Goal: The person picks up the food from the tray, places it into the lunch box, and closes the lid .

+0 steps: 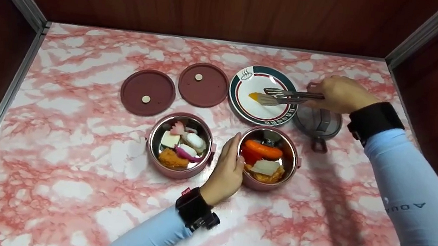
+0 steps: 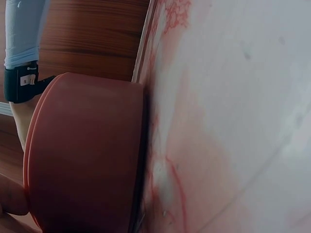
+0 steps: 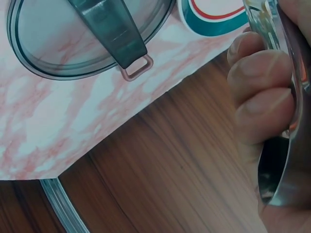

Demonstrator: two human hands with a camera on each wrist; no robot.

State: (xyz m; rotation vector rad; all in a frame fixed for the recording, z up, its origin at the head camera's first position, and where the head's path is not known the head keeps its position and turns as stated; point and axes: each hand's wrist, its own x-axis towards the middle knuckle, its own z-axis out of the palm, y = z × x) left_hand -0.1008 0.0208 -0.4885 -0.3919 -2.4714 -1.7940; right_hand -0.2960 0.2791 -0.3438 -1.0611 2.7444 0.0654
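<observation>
While your right hand (image 1: 340, 95) reached out over the far side of the table (image 1: 64, 187), its fingers were curled round the metal tongs (image 1: 310, 95). You held them near the back end, so the tips could reach across the plate (image 1: 255, 111) with your hand off to its right side. The two tips were a bit apart, and a small yellow piece (image 1: 254, 96) was at the end of the nearer one, over the white of the plate. From so far up, I could not tell if the tongs had hold of that piece or if it just lay there.

Your left hand (image 1: 229, 171) was open, with its fingers quite straight along the left side of the right bowl (image 1: 257, 186). It touched the bowl and did not grip it, perhaps to keep it from sliding. That bowl had an orange piece (image 1: 264, 149) and a flat pale piece (image 1: 265, 167) in it. The left bowl (image 1: 177, 174) sat just beside your hand with food in it too, both bowls near you and easy to see into.

Behind the bowls, the left red lid (image 1: 138, 90) and the right red lid (image 1: 210, 94) lay flat, out of your way. Just beside the plate, the see-through lid (image 1: 309, 120) lay below your right hand.
</observation>
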